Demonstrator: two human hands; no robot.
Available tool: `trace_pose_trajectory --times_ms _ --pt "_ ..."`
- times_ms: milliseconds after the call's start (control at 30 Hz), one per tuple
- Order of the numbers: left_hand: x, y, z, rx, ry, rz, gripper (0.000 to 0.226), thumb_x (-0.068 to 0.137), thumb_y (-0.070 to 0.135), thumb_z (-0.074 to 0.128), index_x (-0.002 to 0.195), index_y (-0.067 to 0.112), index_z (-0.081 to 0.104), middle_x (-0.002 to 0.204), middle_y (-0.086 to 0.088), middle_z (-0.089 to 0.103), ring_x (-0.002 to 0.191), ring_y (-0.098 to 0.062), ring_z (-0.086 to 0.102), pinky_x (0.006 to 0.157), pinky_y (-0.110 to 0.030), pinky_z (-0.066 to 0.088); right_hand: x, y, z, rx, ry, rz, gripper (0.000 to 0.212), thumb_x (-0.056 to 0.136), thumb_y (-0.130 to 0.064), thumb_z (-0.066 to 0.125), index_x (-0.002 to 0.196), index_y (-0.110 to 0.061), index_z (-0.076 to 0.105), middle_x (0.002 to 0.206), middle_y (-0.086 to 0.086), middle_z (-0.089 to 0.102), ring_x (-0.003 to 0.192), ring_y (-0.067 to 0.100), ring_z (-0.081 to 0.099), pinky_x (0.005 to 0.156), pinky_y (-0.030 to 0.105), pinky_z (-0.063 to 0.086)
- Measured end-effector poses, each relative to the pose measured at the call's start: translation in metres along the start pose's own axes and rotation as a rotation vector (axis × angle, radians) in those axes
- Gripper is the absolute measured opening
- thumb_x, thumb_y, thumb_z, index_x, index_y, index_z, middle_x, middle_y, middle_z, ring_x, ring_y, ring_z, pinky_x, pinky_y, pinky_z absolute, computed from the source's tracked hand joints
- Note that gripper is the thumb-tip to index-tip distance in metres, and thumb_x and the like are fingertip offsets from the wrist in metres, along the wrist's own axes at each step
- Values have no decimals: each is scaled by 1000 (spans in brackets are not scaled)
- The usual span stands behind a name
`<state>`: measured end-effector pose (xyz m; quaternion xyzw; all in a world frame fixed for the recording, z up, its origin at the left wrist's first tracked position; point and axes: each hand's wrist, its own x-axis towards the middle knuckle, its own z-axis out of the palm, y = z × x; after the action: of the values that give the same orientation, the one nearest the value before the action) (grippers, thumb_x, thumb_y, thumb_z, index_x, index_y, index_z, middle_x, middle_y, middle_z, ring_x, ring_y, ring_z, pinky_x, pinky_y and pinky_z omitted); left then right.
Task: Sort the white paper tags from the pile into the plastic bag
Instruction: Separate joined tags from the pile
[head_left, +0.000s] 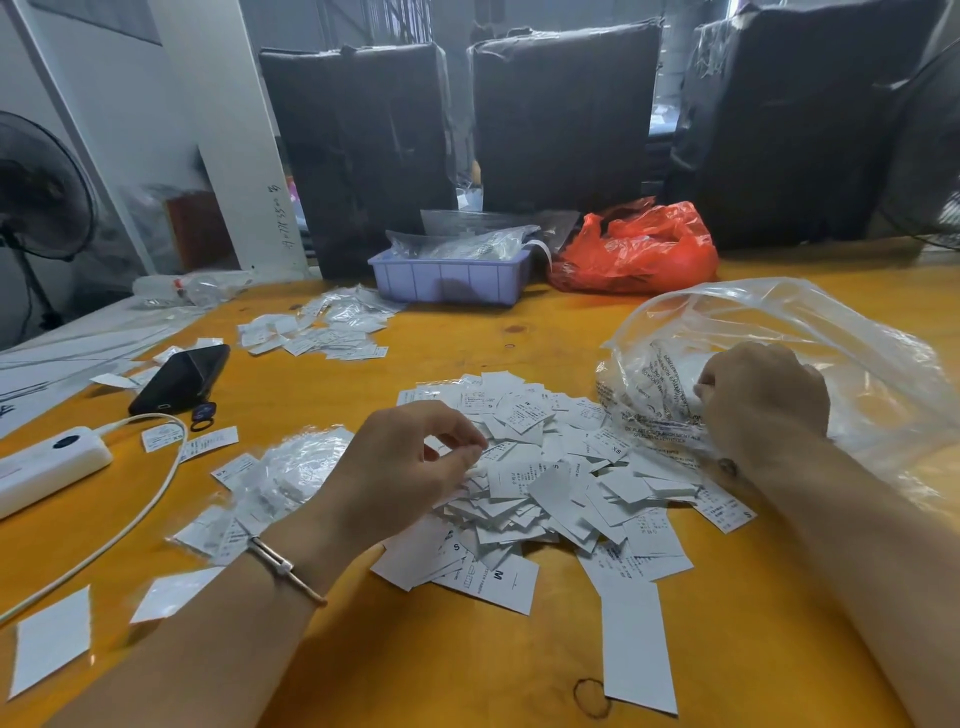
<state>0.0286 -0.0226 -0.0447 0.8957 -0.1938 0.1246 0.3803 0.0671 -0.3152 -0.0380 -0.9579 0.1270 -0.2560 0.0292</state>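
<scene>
— Where are the tags?

— I see the loose pile of white printed paper tags (540, 483) at the centre of the frame, spread on the orange wooden tabletop (467, 649). The clear crinkled plastic bag (810, 364) lies at the right, its printed edge touching the pile.

— And the hands?

— My left hand (410, 462) hovers over the pile's left edge, thumb and forefinger pinched together at the fingers (467, 447); whether a tag sits between them, I cannot tell. My right hand (763, 400) is at the bag's mouth, its fingers curled and gripping the plastic film.

— What else is around?

— A second, smaller scatter of tags (317, 332) lies at upper centre-left, and small clear sleeves (291, 473) lie just left of the left hand. Further left are a black phone (182, 376) and a white power bank (47, 462) with a white cable (130, 519). At the back stand a lilac plastic tray (452, 280) and a red plastic bag (639, 249).
</scene>
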Motion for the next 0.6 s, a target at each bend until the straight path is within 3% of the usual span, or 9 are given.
trace_pose_trajectory --times_ms 100,233,300,367,467,600 --pt "0 -1 1 -5 -13 -2 13 87 12 73 89 24 76 88 13 71 87 2 63 70 -11 49 0 -2 -2 115 102 -13 4 80 -9 74 78 -6 72 86 16 66 85 37 57 68 37 43" --pt "0 -1 2 16 -28 1 12 86 13 73 88 24 76 86 12 71 85 1 63 68 -9 48 0 -1 -2 269 203 -22 18 73 -11 81 68 -6 64 75 14 65 65 31 53 58 29 35" --pt "0 -2 2 11 -35 -5 11 86 13 73 87 24 77 85 12 72 86 1 63 68 -9 47 -1 -3 -5 342 282 -76 16 74 -15 81 69 -6 69 70 13 67 62 29 54 57 27 34" --pt "0 -2 2 11 -43 -10 10 87 13 73 88 23 77 85 12 72 85 1 63 68 -9 47 -3 -6 -9 438 299 -152 10 78 -15 78 78 -6 74 72 13 71 66 31 62 59 30 43" --pt "0 -2 3 14 -51 -15 10 87 14 73 89 22 77 86 11 72 85 1 63 68 -10 48 -9 -14 -17 760 231 -196 7 85 -6 70 89 -2 74 70 11 70 60 23 66 62 32 55" --pt "1 2 4 -78 -53 -29 11 89 29 71 99 25 75 90 12 72 86 -1 66 69 -19 54 -24 -35 -35 1474 -169 -45 17 83 5 65 98 -1 68 76 16 71 61 19 67 57 21 54"
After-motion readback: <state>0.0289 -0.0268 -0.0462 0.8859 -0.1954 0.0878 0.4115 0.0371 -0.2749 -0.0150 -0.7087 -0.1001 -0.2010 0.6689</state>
